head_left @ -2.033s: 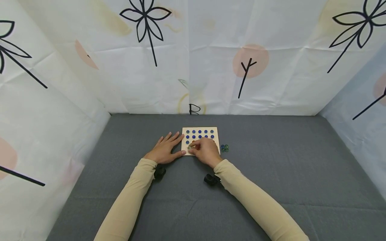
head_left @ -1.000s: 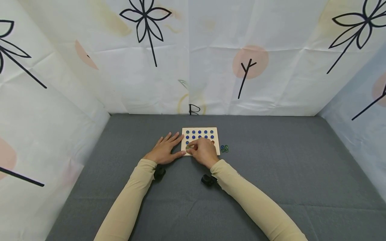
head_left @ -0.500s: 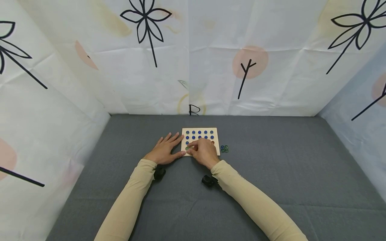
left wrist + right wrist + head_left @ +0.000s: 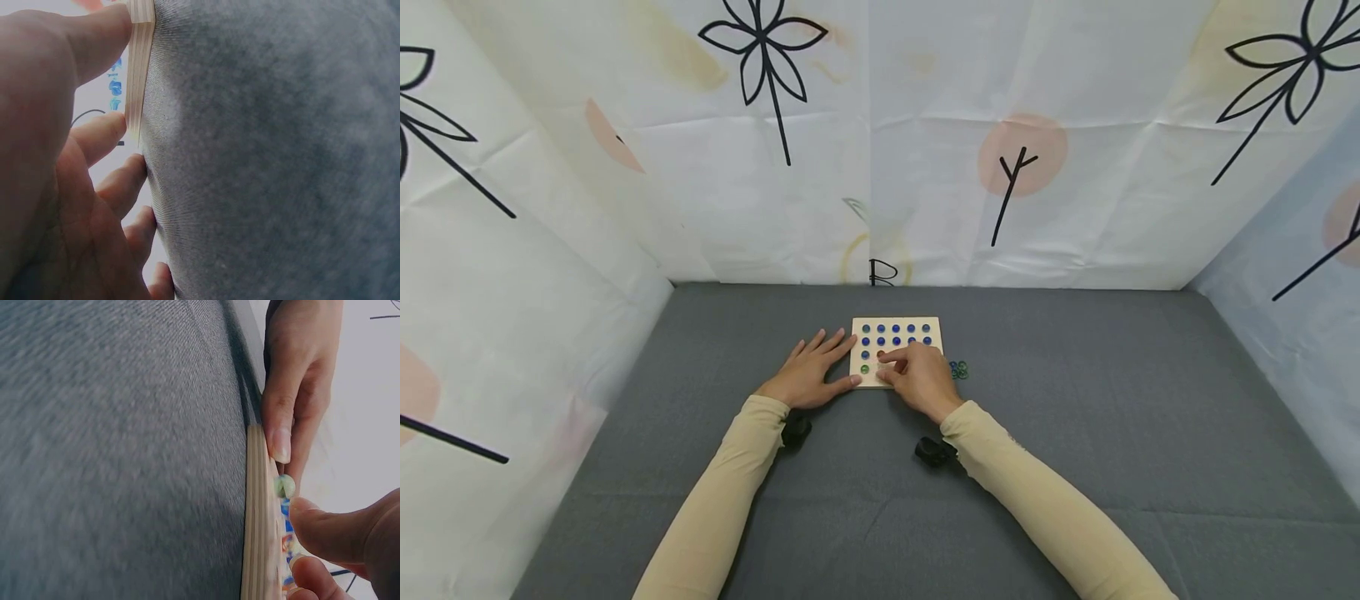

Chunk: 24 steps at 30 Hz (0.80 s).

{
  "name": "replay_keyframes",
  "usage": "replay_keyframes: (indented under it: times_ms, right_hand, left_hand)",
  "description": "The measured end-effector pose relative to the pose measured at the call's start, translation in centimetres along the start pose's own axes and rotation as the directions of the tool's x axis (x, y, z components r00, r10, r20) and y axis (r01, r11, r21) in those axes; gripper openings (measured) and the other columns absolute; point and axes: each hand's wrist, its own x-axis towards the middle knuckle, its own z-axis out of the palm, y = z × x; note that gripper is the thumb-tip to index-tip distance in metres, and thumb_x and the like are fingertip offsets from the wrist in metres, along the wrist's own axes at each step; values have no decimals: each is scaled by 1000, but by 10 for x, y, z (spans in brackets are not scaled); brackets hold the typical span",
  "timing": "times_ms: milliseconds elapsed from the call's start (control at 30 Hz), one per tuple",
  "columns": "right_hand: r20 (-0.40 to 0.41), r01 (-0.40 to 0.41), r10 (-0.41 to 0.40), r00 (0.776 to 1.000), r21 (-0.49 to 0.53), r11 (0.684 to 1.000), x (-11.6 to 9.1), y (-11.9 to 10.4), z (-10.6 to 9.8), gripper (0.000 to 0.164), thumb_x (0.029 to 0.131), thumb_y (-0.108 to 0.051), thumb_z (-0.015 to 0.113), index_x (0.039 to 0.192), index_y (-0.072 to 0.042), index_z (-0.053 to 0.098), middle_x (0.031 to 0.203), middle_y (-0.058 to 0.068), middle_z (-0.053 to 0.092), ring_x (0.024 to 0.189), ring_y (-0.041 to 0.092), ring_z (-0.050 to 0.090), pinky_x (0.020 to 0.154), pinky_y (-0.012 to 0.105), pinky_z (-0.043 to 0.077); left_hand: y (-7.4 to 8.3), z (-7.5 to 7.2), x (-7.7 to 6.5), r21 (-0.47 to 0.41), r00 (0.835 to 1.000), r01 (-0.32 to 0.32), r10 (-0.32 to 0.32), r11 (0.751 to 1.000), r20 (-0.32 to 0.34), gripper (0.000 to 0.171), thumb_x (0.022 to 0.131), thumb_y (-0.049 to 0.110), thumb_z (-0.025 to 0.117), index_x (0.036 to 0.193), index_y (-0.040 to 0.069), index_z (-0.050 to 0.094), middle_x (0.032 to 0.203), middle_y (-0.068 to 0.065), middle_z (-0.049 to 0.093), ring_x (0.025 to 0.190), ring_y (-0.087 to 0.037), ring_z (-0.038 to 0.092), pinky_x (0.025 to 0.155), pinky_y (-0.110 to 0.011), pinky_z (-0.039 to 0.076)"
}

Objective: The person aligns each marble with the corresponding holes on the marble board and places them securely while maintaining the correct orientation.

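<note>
A pale wooden board (image 4: 858,321) with rows of glass marbles lies on the grey cloth. Blue marbles fill the upper rows, and a green marble (image 4: 865,369) sits at the near left corner. My left hand (image 4: 808,375) lies with spread, straight fingers at the board's left side; its thumb and index finger touch the board. My right hand (image 4: 919,377) hovers over the near rows, hiding part of them. In the right wrist view its thumb (image 4: 325,531) and index finger are parted, nothing between them, and the green marble (image 4: 284,485) rests on the board just beyond the thumb.
Several loose blue and green marbles (image 4: 959,369) lie on the cloth just right of the board, partly behind my right hand. Grey cloth (image 4: 1112,433) covers the table. Printed white fabric (image 4: 925,200) walls it in at the back and sides.
My right hand has drawn a little to the right, off the near left corner. The green marble that it pinched is now left in the corner hole. My left hand has stayed in place.
</note>
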Motion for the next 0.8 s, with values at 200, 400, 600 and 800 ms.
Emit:
replay_keyframes:
  times_ms: [200, 400, 600, 800]
  right_hand:
    - [-7, -7, 7, 1000, 8, 1000, -4, 8, -11, 19, 89, -21, 82, 106, -13, 82, 76, 1, 67, 64, 14, 58, 58, 33, 47]
    - [-27, -15, 16, 1000, 15, 1000, -6, 14, -21, 20, 88, -21, 83, 106, -12, 83, 76, 1, 66, 65, 14, 56, 59, 32, 44]
    - [-45, -14, 15, 999, 23, 1000, -8, 21, -29, 21, 88, -20, 83, 104, -9, 82, 75, 1, 66, 64, 14, 56, 56, 31, 44]
    - [-45, -13, 14, 999, 31, 999, -13, 29, -37, 20, 88, -20, 83, 105, -9, 82, 77, 1, 64, 66, 15, 56, 57, 31, 43]
  left_hand:
    - [-2, 1, 1, 4, 1000, -5, 6, 1000, -3, 75, 102, 53, 55, 163, 19, 26, 168, -10, 19, 155, -36, 7, 123, -60, 3]
    - [-1, -1, 1, 7, 1000, -1, 1, 1000, 0, 76, 102, 53, 55, 163, 19, 26, 168, -10, 19, 155, -37, 7, 123, -60, 3]
    - [1, -2, 0, 0, 1000, 2, -2, 1000, 7, 76, 102, 53, 55, 163, 19, 25, 168, -10, 18, 155, -36, 6, 123, -59, 3]
    - [2, -2, -2, 2, 1000, -3, 3, 1000, 2, 76, 103, 52, 55, 163, 18, 25, 168, -11, 19, 155, -37, 7, 123, -60, 4]
